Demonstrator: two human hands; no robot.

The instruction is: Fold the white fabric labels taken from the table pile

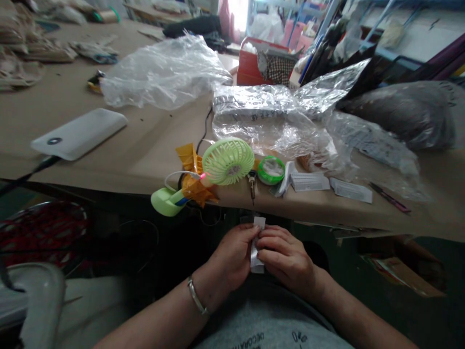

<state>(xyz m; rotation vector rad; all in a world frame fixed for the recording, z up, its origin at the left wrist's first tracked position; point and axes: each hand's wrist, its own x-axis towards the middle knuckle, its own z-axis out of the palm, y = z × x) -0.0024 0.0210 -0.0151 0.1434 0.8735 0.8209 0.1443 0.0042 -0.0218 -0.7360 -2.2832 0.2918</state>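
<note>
Between my two hands, over my lap and just below the table edge, is a narrow stack of white printed labels (258,223). My left hand (234,252) grips it from the left, thumb along its upper part. On the other side my right hand (285,254) closes its fingers against the stack's right edge. Part of the stack is hidden behind the fingers. Straight ahead on the table edge, a small pointed tool (252,183) sticks out toward me. Two more label stacks, one at the middle right (310,182) and one farther right (350,190), lie near the edge.
A green fan (228,162) is fixed to the table edge with orange tape (199,190). Beside it sits a green round container (271,170). Tweezers (390,198) lie at right. Clear plastic bags (163,72) and a white power bank (80,134) are farther back.
</note>
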